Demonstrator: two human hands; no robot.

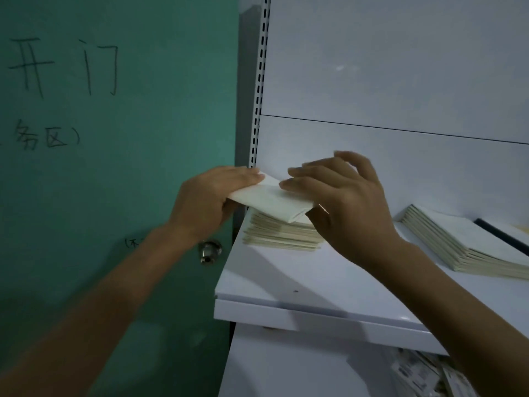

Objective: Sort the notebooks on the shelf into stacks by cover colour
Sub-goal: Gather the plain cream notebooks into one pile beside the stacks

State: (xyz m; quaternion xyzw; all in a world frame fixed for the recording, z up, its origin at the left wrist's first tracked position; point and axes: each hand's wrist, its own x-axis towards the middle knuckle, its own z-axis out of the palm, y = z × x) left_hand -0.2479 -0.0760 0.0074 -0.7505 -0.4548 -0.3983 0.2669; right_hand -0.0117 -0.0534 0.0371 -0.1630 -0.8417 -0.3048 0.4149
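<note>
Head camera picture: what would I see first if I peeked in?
Two hands in the middle: the left hand and right hand hold a white notebook over a stack of notebooks at the left end of the white shelf. Left of that is a big green door with dark handwriting, and another stack lies farther right.

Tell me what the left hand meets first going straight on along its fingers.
The left hand likely meets the fingertips of the right hand, across the white notebook both hold; depth unclear.
</note>
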